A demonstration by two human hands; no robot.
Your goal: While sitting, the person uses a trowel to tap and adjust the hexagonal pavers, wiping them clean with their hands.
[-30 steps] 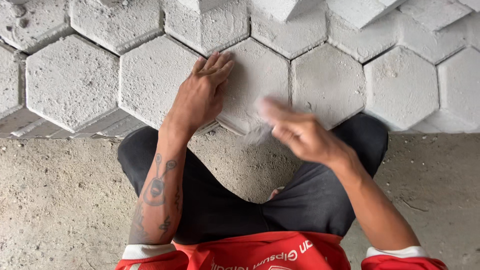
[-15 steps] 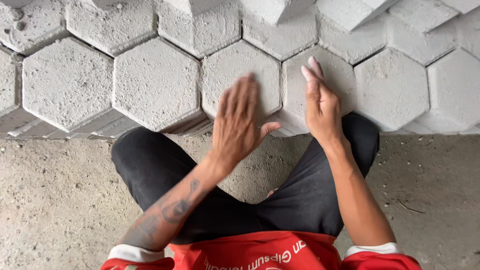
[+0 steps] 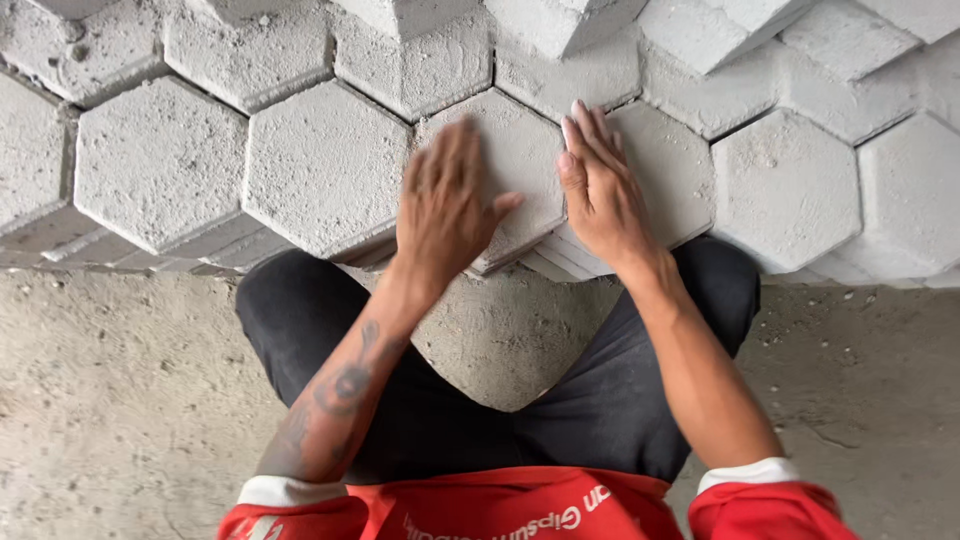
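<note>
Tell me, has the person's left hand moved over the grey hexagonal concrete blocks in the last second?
Yes. The left hand slid rightward, from the seam left of the grey hexagonal concrete block onto its face.

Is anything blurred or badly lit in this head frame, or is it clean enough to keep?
Head view: the left hand is smeared by motion blur; the right hand and the hexagonal concrete blocks are sharp; light is soft and even, without glare or hard shadows.
</note>
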